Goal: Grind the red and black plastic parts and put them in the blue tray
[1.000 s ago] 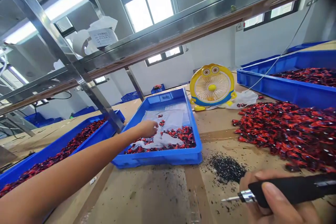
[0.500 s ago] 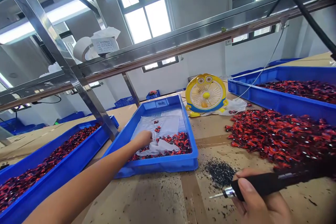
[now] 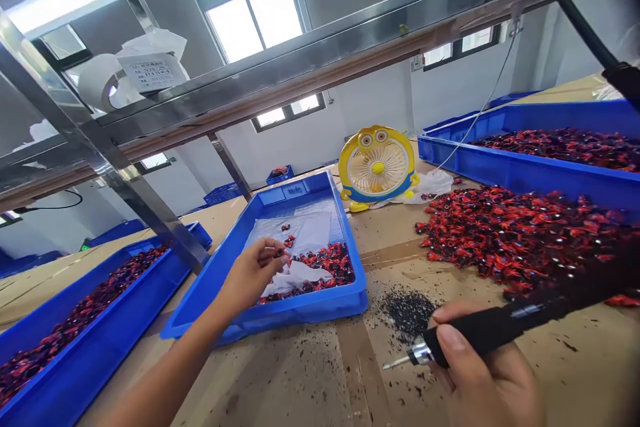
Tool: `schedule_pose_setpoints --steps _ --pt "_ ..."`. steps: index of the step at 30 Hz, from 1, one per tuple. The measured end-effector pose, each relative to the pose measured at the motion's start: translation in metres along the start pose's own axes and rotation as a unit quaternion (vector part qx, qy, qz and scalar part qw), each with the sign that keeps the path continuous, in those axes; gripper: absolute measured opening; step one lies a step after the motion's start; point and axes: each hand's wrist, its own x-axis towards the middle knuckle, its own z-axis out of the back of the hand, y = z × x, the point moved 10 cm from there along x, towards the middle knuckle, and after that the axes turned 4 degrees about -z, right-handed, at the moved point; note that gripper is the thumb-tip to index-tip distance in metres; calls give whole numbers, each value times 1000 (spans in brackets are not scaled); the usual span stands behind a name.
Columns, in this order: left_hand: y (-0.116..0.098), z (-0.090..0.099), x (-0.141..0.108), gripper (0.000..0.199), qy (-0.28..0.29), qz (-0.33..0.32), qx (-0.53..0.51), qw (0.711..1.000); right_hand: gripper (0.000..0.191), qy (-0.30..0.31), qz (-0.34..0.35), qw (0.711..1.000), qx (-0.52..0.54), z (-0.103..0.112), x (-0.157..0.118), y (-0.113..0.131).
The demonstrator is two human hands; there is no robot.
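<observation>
My right hand is wrapped round a black pen-shaped rotary tool. The tool's slim metal bit points left above the cardboard-covered table. Over the middle blue tray, my left hand pinches a small red-and-black part between thumb and fingers. Beneath it in the tray are a crumpled white cloth and a heap of similar red-and-black parts. Several loose parts lie on a flat white sheet farther back in the tray.
A large pile of parts covers the table at right, before another blue tray. A pile of black shavings lies near the tool. A yellow fan stands behind. At left are a filled blue tray and a metal post.
My left hand has lifted from the parts in the middle tray and turned, now showing a small part in its fingers. The right hand still holds the tool; the camera view has shifted.
</observation>
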Motion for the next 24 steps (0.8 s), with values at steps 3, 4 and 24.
schedule_pose_setpoints --steps 3,4,24 --pt "-25 -34 -50 38 18 -23 -107 994 54 1 3 1000 19 -1 -7 0" --pt "-30 -46 -65 41 27 -28 -151 988 53 4 4 1000 24 -1 -9 0" --pt "-38 -124 -131 34 106 -33 -605 788 39 148 81 980 101 -47 -29 12"
